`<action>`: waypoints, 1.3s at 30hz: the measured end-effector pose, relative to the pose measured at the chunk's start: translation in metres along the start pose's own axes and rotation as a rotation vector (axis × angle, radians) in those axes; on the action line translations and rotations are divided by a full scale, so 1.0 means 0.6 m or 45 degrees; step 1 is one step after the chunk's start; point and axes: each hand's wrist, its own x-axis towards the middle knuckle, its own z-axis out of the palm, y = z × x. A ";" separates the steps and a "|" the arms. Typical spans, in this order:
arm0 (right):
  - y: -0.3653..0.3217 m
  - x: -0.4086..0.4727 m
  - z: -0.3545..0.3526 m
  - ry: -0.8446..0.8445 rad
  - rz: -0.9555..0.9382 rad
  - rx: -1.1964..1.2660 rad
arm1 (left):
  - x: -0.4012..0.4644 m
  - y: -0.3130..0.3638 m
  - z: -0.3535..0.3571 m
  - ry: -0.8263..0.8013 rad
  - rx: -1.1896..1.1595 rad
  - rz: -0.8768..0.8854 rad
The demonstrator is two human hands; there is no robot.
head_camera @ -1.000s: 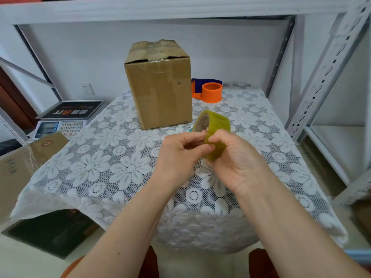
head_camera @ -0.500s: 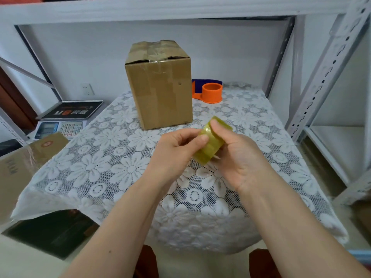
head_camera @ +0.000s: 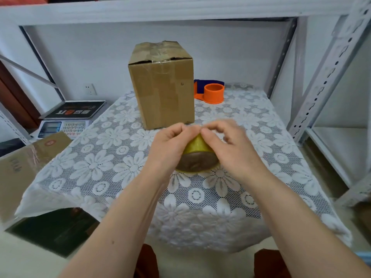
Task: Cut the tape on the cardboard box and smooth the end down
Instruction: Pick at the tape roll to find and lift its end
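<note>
Standing upright at the back of the lace-covered table point(head_camera: 112, 149), the cardboard box point(head_camera: 162, 87) carried clear tape point(head_camera: 160, 57) across its crumpled top flaps. In front of it, above the cloth, a yellowish tape roll point(head_camera: 197, 157) was held between both hands. The left hand point(head_camera: 170, 149) curled round the roll's left side, fingertips pinching at its top edge; the right hand point(head_camera: 230, 145) gripped the right side, its fingers blurred. An orange tape dispenser point(head_camera: 212, 93) sat just right of the box.
</note>
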 end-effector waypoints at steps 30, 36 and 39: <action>0.004 0.000 0.008 -0.162 0.426 0.680 | -0.003 -0.008 0.005 0.027 0.297 0.268; 0.003 0.004 0.007 0.049 0.302 0.569 | -0.005 -0.002 -0.007 -0.272 0.128 0.037; 0.001 0.004 0.007 0.166 0.226 0.402 | -0.004 -0.005 -0.009 -0.457 0.120 -0.076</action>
